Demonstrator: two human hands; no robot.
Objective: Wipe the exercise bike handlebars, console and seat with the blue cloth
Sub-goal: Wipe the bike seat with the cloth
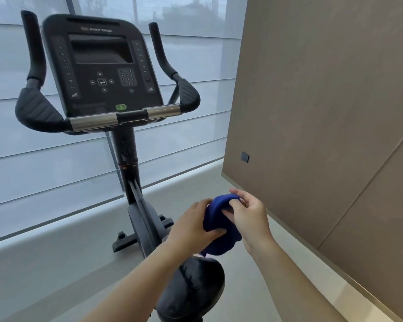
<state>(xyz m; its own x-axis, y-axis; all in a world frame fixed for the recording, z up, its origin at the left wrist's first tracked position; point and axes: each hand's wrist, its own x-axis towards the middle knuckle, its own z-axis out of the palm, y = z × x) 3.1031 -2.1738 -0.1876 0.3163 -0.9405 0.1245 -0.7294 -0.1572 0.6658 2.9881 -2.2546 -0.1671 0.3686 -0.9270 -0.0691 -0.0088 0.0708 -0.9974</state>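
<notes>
A bunched blue cloth (215,219) is held between both hands just above the black bike seat (191,289) at the bottom centre. My left hand (191,225) grips its left side and my right hand (247,214) pinches its top and right side. The cloth is off the seat, with its lower edge hanging close over the seat's front. Further away, up left, stands the dark console (100,66) with its screen and buttons. Black handlebars (93,120) with chrome grip sections curve around the console, rising into two upright horns.
The bike's post and base (140,219) stand on a grey floor before a wide window with pale blinds (21,159). A brown panelled wall (323,112) with a small dark socket runs along the right, close to the seat.
</notes>
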